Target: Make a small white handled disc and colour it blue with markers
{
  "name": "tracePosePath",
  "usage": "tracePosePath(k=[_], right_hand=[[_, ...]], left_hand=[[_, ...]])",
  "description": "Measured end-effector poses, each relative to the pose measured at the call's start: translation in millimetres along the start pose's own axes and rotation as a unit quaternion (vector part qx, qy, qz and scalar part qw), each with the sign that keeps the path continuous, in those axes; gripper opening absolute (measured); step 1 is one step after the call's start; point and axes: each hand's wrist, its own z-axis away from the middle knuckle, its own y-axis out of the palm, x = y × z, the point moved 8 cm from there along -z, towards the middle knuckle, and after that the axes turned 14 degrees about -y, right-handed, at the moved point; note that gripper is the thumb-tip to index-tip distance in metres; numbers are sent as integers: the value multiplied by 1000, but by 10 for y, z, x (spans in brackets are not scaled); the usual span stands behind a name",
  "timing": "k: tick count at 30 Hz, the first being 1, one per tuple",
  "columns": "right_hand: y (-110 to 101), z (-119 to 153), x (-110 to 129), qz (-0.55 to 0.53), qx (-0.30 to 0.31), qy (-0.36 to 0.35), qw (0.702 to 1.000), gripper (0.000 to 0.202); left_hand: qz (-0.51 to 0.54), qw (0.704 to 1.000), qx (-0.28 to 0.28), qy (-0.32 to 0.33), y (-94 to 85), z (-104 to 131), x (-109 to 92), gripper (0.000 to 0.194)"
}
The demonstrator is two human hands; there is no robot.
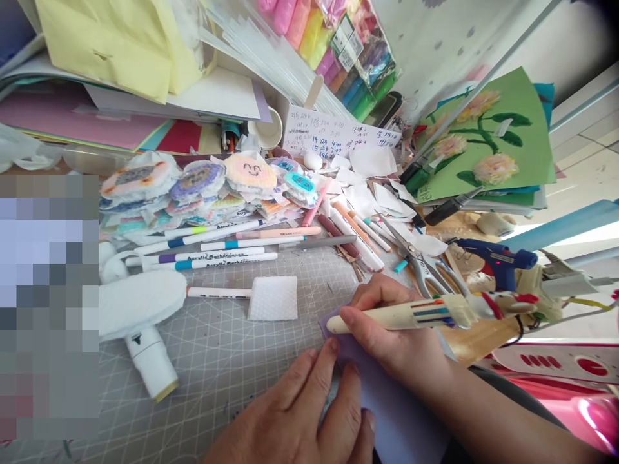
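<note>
Right hand (409, 351): grip closed around thick off-white plastic multicolour pen (399, 316), tip over corner of flat purple paper sheet (394, 412). Left hand (300, 412): fingers spread, pressing sheet beside grey gridded cutting mat (207, 348). Sheet probably light, bendable, easily creased; best held flat near edge. Pen likely stiff, smooth, top-heavy; take low on barrel. Slim white-barrelled markers (232, 260) read "Acrylic Marker"; white handwritten note (333, 132) shows "14 224 4:00", "15 224 7:00".
</note>
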Motion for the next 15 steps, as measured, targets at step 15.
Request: tracePosePath(k=[15], right_hand=[[3, 0, -39, -6, -1, -4, 1000, 29]], left_hand=[[19, 1000, 20, 0, 26, 8, -4, 29]])
